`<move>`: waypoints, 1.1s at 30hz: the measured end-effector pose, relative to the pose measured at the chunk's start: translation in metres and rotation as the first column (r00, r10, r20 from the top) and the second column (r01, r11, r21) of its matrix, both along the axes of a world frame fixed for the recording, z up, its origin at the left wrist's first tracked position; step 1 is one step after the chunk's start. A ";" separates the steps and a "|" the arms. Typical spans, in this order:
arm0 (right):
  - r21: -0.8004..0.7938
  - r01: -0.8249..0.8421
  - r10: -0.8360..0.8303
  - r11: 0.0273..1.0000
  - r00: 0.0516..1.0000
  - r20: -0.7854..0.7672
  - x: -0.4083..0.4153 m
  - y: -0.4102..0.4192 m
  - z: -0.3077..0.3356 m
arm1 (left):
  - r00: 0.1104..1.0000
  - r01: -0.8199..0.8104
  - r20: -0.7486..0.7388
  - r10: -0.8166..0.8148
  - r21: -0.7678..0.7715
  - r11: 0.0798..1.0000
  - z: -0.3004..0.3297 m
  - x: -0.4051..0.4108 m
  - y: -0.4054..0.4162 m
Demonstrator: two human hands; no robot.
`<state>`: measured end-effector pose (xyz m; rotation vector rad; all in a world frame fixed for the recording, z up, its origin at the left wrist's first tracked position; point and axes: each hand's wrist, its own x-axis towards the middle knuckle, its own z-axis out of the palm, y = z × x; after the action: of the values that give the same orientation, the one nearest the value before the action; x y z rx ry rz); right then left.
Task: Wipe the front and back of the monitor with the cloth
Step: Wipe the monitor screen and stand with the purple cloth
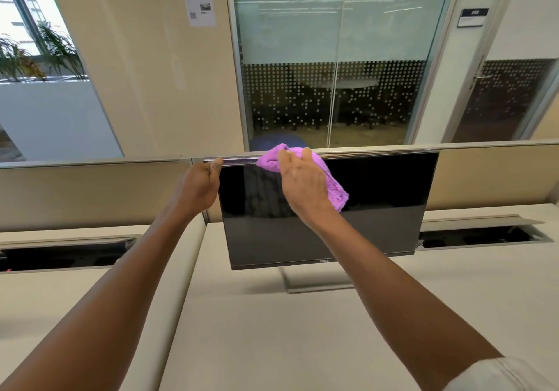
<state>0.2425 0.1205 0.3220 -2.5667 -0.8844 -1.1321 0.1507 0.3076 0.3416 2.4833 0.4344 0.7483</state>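
Note:
A black flat monitor stands on a silver stand on the pale desk, its dark screen facing me. My left hand grips the monitor's top left corner, thumb on the top edge. My right hand holds a purple cloth pressed against the upper part of the screen, near the top edge and left of the middle. The cloth folds over the top edge beside my fingers. The monitor's back is hidden.
A beige partition runs behind the desk. Open cable troughs lie at the left and right. Beyond are a glass-walled meeting room and plants.

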 end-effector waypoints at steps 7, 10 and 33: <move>-0.001 0.175 -0.175 0.985 0.980 -0.093 0.039 -0.081 0.000 | 1.000 0.001 0.015 -0.004 0.192 0.981 -0.002 -0.002 -0.011; 0.031 0.220 -0.215 0.975 0.969 -0.122 0.054 -0.114 0.000 | 1.000 0.013 0.015 -0.017 0.238 0.971 -0.003 -0.002 -0.013; 0.675 0.542 0.058 0.500 0.757 -0.651 0.116 -0.243 -0.012 | 0.999 -0.037 -0.023 0.045 0.273 0.961 -0.016 0.010 -0.012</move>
<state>0.3582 -0.1221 0.3104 -1.9525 0.2457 -0.4614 0.1603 0.2953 0.3251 2.7515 0.4189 0.8387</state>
